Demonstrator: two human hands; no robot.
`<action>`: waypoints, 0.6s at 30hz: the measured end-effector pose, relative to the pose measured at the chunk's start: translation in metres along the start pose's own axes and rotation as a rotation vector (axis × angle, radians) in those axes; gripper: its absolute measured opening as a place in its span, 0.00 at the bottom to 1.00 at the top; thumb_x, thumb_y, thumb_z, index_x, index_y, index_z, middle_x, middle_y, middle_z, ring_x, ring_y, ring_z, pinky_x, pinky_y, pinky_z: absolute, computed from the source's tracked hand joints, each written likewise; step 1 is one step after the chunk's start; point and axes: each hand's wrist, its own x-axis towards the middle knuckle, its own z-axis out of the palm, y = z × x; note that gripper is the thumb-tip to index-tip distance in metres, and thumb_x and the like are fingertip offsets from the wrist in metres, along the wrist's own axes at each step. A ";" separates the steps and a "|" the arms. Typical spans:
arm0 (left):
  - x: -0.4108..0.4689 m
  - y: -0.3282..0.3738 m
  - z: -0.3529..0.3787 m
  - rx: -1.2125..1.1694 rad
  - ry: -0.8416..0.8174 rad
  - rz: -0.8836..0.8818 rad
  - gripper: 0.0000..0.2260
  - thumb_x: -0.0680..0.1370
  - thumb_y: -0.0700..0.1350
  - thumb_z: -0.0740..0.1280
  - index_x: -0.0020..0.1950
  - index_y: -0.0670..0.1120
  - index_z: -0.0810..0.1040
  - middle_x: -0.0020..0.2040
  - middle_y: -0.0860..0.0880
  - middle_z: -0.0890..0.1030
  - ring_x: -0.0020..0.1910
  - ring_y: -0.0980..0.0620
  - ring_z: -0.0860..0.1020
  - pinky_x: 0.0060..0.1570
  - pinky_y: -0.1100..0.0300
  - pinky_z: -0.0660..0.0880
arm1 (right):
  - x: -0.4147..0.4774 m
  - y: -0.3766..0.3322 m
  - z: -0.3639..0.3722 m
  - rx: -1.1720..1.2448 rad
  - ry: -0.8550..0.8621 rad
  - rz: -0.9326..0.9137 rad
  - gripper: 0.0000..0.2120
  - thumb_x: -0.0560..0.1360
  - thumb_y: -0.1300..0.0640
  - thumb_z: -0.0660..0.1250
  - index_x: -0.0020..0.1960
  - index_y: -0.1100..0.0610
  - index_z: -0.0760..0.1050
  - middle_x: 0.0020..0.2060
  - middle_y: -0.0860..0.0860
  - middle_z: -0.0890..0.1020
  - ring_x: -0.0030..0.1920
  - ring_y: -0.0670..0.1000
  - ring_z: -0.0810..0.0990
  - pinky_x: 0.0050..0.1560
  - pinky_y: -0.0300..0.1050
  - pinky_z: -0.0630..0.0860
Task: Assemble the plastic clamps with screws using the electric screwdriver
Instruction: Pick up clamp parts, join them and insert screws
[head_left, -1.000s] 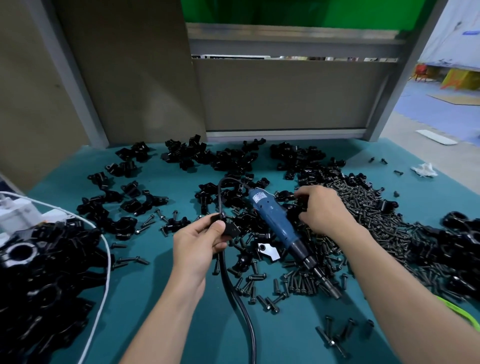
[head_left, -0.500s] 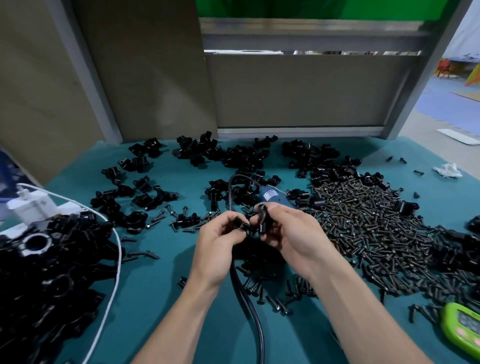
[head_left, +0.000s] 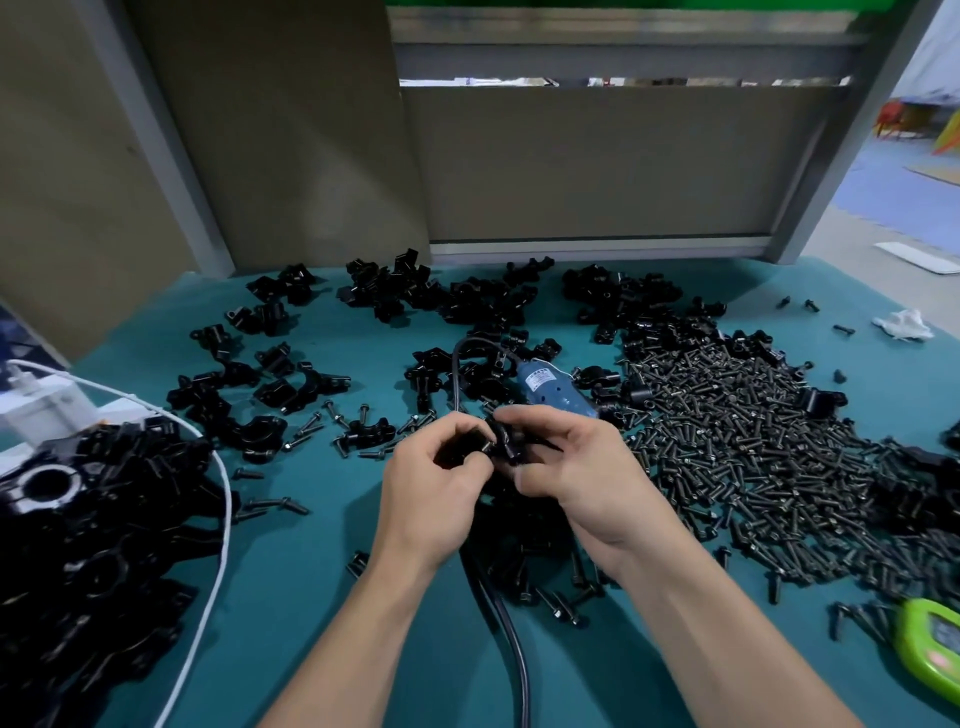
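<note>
While the blue electric screwdriver (head_left: 550, 391) lies unheld on the teal tabletop (head_left: 311, 582) just behind the fingers, left hand (head_left: 434, 486) and right hand (head_left: 579, 470) both pinch a small black plastic clamp (head_left: 500, 441) between them, seemingly fitting it, screw not yet driven. The heap of black metal screws (head_left: 753, 441) at right and the loose black clamp pieces (head_left: 467, 304) behind suggest much left. The pile of black parts (head_left: 78, 525) at left may be finished; cannot tell.

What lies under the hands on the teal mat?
The blue electric screwdriver lies beneath the right hand; its rear shows, its tip is covered. A thick black cable and loose black screws show between the wrists. That hand and the left hand pinch a black plastic clamp.
</note>
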 end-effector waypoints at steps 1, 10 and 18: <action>0.000 0.000 -0.001 -0.014 -0.001 -0.003 0.11 0.68 0.40 0.65 0.44 0.51 0.83 0.41 0.51 0.85 0.45 0.45 0.84 0.51 0.42 0.81 | 0.000 0.001 -0.001 -0.037 -0.003 -0.020 0.28 0.69 0.84 0.64 0.58 0.59 0.84 0.48 0.56 0.88 0.47 0.53 0.88 0.55 0.47 0.83; -0.003 0.003 -0.001 -0.088 0.001 -0.027 0.14 0.68 0.40 0.66 0.46 0.56 0.84 0.43 0.53 0.86 0.44 0.52 0.84 0.46 0.57 0.81 | 0.001 0.004 -0.004 -0.001 0.127 -0.099 0.13 0.72 0.69 0.77 0.46 0.50 0.88 0.42 0.56 0.88 0.42 0.54 0.88 0.46 0.44 0.84; -0.005 0.002 0.000 -0.112 -0.039 -0.061 0.16 0.67 0.42 0.68 0.53 0.54 0.83 0.40 0.50 0.85 0.42 0.48 0.83 0.49 0.46 0.80 | -0.004 0.001 0.002 -0.274 0.140 -0.206 0.14 0.68 0.64 0.82 0.49 0.49 0.86 0.42 0.47 0.88 0.44 0.49 0.88 0.49 0.44 0.84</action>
